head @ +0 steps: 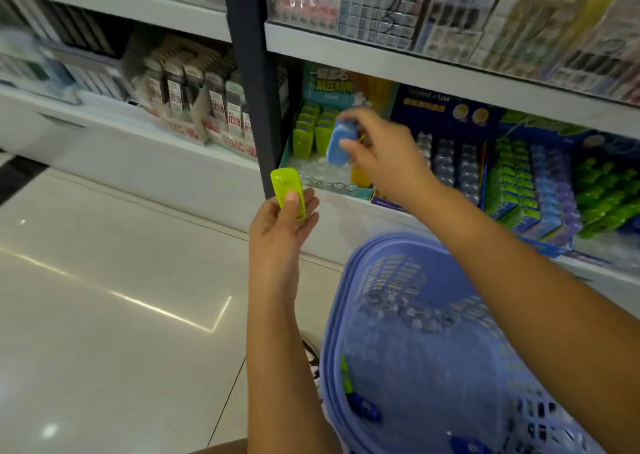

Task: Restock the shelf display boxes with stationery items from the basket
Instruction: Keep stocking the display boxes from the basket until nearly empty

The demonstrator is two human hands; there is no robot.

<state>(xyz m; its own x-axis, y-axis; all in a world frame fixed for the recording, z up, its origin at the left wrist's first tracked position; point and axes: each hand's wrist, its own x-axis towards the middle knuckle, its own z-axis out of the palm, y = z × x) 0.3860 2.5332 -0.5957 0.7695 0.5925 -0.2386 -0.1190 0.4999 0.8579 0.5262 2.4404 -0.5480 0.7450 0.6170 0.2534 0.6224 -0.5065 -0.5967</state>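
Thumb of left hand pins glossy lime case; right hand pinches blue block.

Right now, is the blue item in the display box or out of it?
Out of it. The right hand pinches the blue item above the teal display box, near the green items standing inside.

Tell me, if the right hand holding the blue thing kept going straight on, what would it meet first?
Likely the row of green items standing in the teal display box; the right hand and its blue item point at them, though depth is unclear.
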